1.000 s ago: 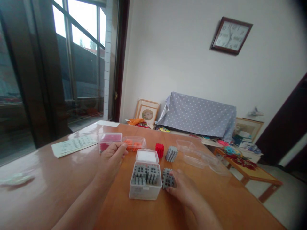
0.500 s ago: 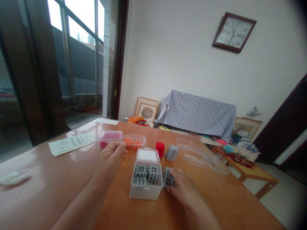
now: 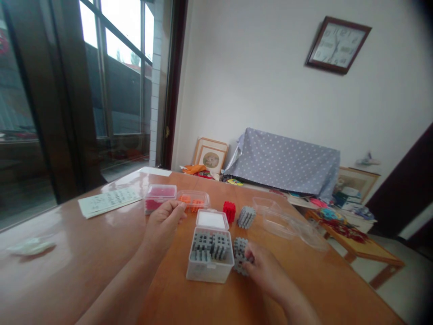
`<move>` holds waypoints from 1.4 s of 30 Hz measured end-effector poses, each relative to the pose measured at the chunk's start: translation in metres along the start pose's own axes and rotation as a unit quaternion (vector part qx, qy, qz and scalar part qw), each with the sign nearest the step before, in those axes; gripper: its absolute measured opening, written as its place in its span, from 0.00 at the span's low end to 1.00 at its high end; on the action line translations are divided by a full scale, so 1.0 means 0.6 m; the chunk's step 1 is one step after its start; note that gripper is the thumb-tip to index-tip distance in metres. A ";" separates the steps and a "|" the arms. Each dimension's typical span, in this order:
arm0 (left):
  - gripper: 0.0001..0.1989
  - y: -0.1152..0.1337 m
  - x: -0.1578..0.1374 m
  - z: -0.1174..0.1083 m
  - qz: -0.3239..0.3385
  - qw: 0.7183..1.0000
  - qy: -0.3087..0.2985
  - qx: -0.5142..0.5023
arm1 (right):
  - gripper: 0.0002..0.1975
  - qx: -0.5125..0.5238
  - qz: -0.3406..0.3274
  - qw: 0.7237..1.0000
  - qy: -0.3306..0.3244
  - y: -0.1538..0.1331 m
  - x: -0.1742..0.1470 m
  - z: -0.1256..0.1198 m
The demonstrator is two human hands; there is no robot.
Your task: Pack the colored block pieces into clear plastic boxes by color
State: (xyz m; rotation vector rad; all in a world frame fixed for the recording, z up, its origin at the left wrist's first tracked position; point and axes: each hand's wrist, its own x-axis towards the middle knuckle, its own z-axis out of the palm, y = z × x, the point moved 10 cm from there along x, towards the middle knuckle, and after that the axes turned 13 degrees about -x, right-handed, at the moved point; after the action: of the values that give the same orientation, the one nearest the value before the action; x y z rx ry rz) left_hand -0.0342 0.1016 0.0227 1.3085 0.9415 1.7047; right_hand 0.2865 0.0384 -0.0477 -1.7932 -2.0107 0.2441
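Note:
A small clear plastic box [image 3: 208, 273] stands with its lid [image 3: 212, 220] open, packed with grey notched interlocking blocks [image 3: 211, 246]. Right beside it, my right hand [image 3: 265, 268] has its fingers closed on a grey interlocking block [image 3: 241, 257] on the table. Left of the box, my left hand [image 3: 165, 223] hovers with fingers curled and thumb pressed to them; whatever is in them is hidden. Just behind that hand sits a clear tub of orange pieces [image 3: 196, 206]. A red block stack [image 3: 229, 211] and another grey block stack [image 3: 246, 217] stand behind the box.
A lidded box with pink contents [image 3: 160, 198] and a handwritten sheet [image 3: 110, 201] lie at the left. Clear plastic containers [image 3: 279, 225] rest at the right. A small pale packet [image 3: 32, 246] is at the far left, and a low wooden stool [image 3: 379, 257] stands beyond the table.
The view has shifted slightly, moving everything a little to the right. My right hand's fingers have curled in more around the grey block. My left hand keeps its closed pose.

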 end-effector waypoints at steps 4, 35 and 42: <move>0.15 -0.015 -0.001 0.018 -0.017 0.998 -0.054 0.010 | 0.06 0.029 0.000 0.999 0.022 0.015 -0.001 -0.039; 0.11 -0.059 -0.054 0.080 -0.102 0.940 -0.297 0.130 | 0.10 0.023 -0.176 0.983 0.052 -0.232 0.026 0.016; 0.09 -0.046 -0.067 0.087 -0.100 0.919 -0.332 0.188 | 0.12 0.007 -0.177 0.983 0.048 -0.234 0.022 0.018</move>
State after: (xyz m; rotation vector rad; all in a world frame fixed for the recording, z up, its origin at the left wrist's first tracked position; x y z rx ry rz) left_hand 0.0274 0.0823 -0.0078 1.8077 0.9617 0.8308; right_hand 0.1542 0.0321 0.0026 -1.3767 -2.2037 0.0605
